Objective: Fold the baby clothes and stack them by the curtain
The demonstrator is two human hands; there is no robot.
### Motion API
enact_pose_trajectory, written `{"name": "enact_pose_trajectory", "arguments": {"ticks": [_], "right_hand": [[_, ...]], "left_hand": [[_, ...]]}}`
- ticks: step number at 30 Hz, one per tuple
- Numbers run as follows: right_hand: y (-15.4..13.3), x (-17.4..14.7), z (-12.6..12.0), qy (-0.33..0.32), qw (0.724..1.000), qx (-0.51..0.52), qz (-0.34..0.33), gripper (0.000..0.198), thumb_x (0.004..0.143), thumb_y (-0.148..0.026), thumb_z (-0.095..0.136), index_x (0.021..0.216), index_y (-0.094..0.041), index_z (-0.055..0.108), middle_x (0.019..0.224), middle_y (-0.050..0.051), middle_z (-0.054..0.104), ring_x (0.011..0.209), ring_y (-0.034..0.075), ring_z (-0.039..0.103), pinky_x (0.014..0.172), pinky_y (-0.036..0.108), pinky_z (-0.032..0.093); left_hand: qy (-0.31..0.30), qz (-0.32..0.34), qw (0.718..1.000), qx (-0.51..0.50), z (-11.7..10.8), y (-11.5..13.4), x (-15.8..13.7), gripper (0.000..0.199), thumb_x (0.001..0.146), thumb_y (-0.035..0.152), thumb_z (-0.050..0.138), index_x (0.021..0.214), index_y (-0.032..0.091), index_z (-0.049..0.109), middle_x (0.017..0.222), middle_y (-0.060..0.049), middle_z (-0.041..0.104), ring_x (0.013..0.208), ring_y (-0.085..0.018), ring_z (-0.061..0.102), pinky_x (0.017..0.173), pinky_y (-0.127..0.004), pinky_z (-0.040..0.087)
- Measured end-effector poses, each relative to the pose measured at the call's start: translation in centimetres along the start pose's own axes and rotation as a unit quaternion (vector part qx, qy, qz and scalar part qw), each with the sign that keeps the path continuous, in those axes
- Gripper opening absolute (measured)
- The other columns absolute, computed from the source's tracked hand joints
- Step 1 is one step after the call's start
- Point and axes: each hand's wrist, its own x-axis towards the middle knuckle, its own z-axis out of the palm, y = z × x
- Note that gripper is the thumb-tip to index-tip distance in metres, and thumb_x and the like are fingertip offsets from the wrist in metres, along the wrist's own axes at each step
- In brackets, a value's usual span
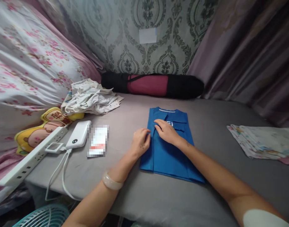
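Observation:
A blue T-shirt (169,160) lies on the grey sheet, its sides folded inward into a narrow rectangle. Its neckline points away from me, and white lettering shows partly beside my right hand. My left hand (141,142), with a pale bangle on the wrist, is at the shirt's left edge. Its fingers are curled in against the thumb on the folded cloth. Across the upper middle of the shirt rests my right hand (167,130), palm down, fingers extended and the thumb a little apart. The cloth beneath that palm is hidden.
White crumpled clothes (91,96) sit at the back left, before a long black and pink bag (148,85). Left are a power bank (78,134), a power strip (34,156), cables, a blurred rectangular item (98,141) and a yellow plush (28,135). Folded cloths (262,140) lie right.

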Motion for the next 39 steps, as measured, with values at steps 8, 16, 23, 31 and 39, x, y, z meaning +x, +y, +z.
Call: {"name": "enact_pose_trajectory", "arguments": {"ticks": [8, 16, 23, 31, 39], "right_hand": [[2.3, -0.1, 2.4, -0.084, 0.981, -0.174, 0.005, 0.057, 0.099, -0.038, 0.021, 0.149, -0.013, 0.034, 0.156, 0.009, 0.028, 0.145, 0.025, 0.019, 0.117, 0.051, 0.012], [2.5, 0.8, 1.2, -0.091, 0.984, -0.150, 0.003, 0.051, 0.099, -0.037, 0.027, 0.143, -0.017, 0.045, 0.152, 0.009, 0.037, 0.141, 0.026, 0.030, 0.115, 0.051, 0.017], [4.8, 5.8, -1.0, -0.002, 0.989, -0.066, 0.134, 0.038, 0.095, -0.026, 0.034, 0.107, -0.019, 0.070, 0.107, 0.008, 0.071, 0.102, 0.022, 0.063, 0.087, 0.029, 0.044], [5.7, 6.8, 1.3, 0.148, 0.919, -0.102, 0.351, 0.037, 0.088, -0.035, 0.053, 0.113, -0.011, 0.066, 0.123, 0.021, 0.057, 0.116, 0.034, 0.051, 0.094, 0.042, 0.038], [6.8, 6.8, 2.1, 0.175, 0.943, -0.033, 0.283, 0.015, 0.086, -0.021, 0.054, 0.096, -0.019, 0.065, 0.112, 0.009, 0.063, 0.109, 0.026, 0.054, 0.091, 0.039, 0.038]], "left_hand": [[-0.149, 0.129, 0.973, 0.124, 1.0, 0.3, -0.9, 0.049, 0.096, 0.040, 0.042, 0.135, 0.011, 0.044, 0.145, -0.019, 0.045, 0.140, -0.029, 0.035, 0.115, -0.050, 0.030], [-0.148, 0.133, 0.969, 0.144, 0.6, 0.8, -0.3, 0.043, 0.096, 0.041, 0.042, 0.125, 0.011, 0.054, 0.136, -0.018, 0.055, 0.129, -0.027, 0.050, 0.112, -0.045, 0.035], [-0.155, 0.045, 0.977, 0.138, 0.7, 0.2, 5.6, 0.033, 0.097, 0.032, 0.038, 0.088, 0.020, 0.067, 0.088, -0.007, 0.071, 0.090, -0.018, 0.066, 0.089, -0.031, 0.046], [-0.090, -0.046, 0.985, 0.141, 4.1, -3.8, 11.4, 0.037, 0.088, 0.010, 0.038, 0.112, 0.021, 0.064, 0.121, -0.007, 0.066, 0.117, -0.022, 0.056, 0.101, -0.036, 0.041], [-0.162, -0.082, 0.973, 0.140, 4.6, -5.1, 13.1, 0.049, 0.087, 0.014, 0.038, 0.132, 0.024, 0.054, 0.145, -0.005, 0.049, 0.141, -0.030, 0.030, 0.113, -0.055, 0.022]]}}
